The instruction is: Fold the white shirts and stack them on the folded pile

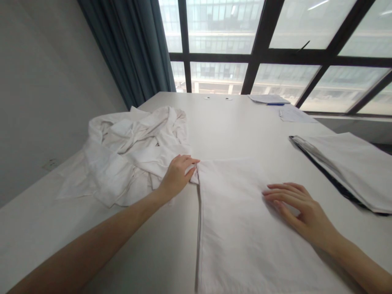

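Observation:
A flat, folded piece of white cloth [232, 228] lies before me and runs off the lower edge of the view. At its upper left corner, my left hand [177, 175] pinches the fabric between thumb and fingers. My right hand [298, 210] rests at the cloth's right side, fingers loosely stretched, their tips touching the fabric and the palm raised. Left of the folded cloth is a crumpled heap of white cloth [134, 151], some of it reaching under or beside my left hand. Whether the heap and the flat cloth are joined is hidden there.
All of this is on a white table [220, 126]. A stack of folded white cloth [352, 163] with a dark layer beneath sits at the right. Papers [297, 114] and a blue pen [275, 104] lie far right. A blue curtain [134, 49] and windows stand behind.

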A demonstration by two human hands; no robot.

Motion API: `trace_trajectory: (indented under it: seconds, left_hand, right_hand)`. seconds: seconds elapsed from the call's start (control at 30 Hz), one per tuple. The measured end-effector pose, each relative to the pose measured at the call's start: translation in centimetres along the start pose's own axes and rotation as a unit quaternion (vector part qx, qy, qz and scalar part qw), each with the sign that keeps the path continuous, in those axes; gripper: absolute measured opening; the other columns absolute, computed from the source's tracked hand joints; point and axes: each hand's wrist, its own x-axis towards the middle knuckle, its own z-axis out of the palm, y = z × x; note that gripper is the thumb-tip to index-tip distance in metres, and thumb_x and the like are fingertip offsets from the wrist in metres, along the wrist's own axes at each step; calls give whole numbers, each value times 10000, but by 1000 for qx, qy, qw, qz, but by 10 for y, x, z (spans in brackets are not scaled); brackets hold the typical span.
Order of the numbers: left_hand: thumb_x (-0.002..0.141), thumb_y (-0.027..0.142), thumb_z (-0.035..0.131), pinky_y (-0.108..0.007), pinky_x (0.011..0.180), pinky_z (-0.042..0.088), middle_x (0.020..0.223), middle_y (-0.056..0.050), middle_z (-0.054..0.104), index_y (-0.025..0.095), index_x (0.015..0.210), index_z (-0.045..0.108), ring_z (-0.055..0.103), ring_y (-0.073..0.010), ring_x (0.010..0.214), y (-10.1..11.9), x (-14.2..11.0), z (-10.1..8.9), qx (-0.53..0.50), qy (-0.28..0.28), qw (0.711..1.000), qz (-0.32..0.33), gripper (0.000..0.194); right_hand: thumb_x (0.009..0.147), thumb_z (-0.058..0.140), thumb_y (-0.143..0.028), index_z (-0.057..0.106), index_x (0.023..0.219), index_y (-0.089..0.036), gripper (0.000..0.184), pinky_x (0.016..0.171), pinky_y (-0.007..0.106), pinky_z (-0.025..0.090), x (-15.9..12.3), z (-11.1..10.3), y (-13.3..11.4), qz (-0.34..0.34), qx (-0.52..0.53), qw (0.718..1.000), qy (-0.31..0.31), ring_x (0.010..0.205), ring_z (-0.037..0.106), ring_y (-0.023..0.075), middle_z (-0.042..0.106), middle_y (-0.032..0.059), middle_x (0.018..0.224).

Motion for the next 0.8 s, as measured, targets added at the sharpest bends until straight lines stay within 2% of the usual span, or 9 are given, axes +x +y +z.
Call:
trace_trajectory:
  seconds: [0.1, 0.17, 0.23, 0.3, 0.4, 0.53, 0.67, 0.8]
  left_hand:
    - [952, 172, 459, -463, 1096, 384, 1152, -97, 670, 182, 1142, 661, 539, -240, 1243, 13, -3, -5, 12, -6, 996, 88, 277]
    - [976, 203, 445, -439, 1122, 366, 1287, -102, 634, 180, 1236, 620, 488, -232, 1321, 21, -6, -7, 4, -67, 987, 146, 314]
    - [991, 264, 450, -445, 1147, 337, 1428, -109, 544, 178, 1341, 552, 440, -239, 1375, 27, -9, -7, 6, -145, 974, 173, 375]
    - [1003, 326, 446, -454, 1171, 298, 1503, -107, 461, 181, 1421, 478, 400, -240, 1408, 30, -10, -6, 16, -210, 963, 168, 444]
    - [1023, 370, 408, -421, 1196, 248, 1542, -82, 402, 191, 1480, 396, 343, -202, 1442, 28, -9, -5, 22, -258, 955, 146, 491]
    - [1043, 390, 353, -418, 1216, 174, 1561, -48, 368, 212, 1501, 361, 294, -186, 1464, 23, -2, -6, 42, -277, 952, 126, 492]
    - [1061, 349, 272, -413, 1214, 161, 1561, -26, 369, 236, 1497, 373, 284, -176, 1468, 19, 5, -6, 49, -280, 952, 112, 461]
    - [1063, 304, 236, -414, 1203, 184, 1563, -22, 367, 236, 1498, 371, 288, -173, 1466, 17, 7, -5, 50, -287, 950, 109, 460]
  right_hand:
    - [940, 530, -239, 647, 1117, -286, 217, 959, 486, 447, 2, 2, -1, 9, 13, 1000, -26, 1176, 614, 248, 728, 21, 1151]
    - [946, 527, -264, 639, 1150, -295, 235, 976, 514, 443, 2, 3, -1, 19, 17, 999, -45, 1216, 588, 258, 707, 26, 1207]
    - [948, 526, -296, 630, 1185, -299, 259, 994, 545, 432, 2, 3, -1, 30, 16, 997, -64, 1250, 564, 271, 687, 33, 1251]
    - [946, 532, -326, 620, 1220, -297, 290, 1019, 574, 413, 1, 3, -2, 37, 8, 996, -83, 1283, 536, 284, 665, 43, 1291]
    - [950, 527, -352, 597, 1274, -281, 339, 1052, 583, 396, 2, 6, -4, 38, -2, 994, -106, 1333, 487, 290, 626, 58, 1350]
    - [975, 484, -350, 586, 1303, -257, 356, 1057, 533, 426, 7, 12, -2, 31, -4, 992, -120, 1376, 436, 272, 589, 67, 1397]
    - [972, 482, -336, 586, 1296, -256, 349, 1077, 554, 401, 17, 15, 0, 28, -21, 992, -122, 1366, 451, 272, 593, 64, 1393]
    - [947, 457, -195, 574, 1288, -235, 364, 1112, 545, 360, 33, 17, -10, -7, -20, 991, -132, 1347, 475, 241, 589, 70, 1396]
